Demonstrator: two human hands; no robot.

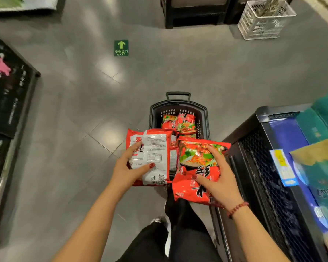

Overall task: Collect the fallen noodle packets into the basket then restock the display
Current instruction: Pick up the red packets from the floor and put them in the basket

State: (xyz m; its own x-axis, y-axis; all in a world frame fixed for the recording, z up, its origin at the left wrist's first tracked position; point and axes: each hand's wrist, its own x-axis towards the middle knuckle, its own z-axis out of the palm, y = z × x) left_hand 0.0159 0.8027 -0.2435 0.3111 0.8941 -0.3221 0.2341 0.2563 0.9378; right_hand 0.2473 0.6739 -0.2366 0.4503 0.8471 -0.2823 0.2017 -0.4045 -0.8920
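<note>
Two packets up, one per grip. Left grip (129, 167) is clamped on a back-side-up packet (157, 146), thumb across the white label. Right grip (219, 178) is clamped on a face-up packet (195, 156), fingers spread over the front. The inner edges of the two packets meet between the grips. Just beyond and below both grips is the black basket (153, 114) on the floor (74, 120), with more packets (178, 123) inside. Right of the right grip is the mesh-walled display bin (254, 148). No loose packets on the visible floor, so probably restock starting, but could be a last drop. Hold by the edges, don't crush the noodle block, flip the left one face-up, feed the bin right grip first, lay flat, same orientation
</note>
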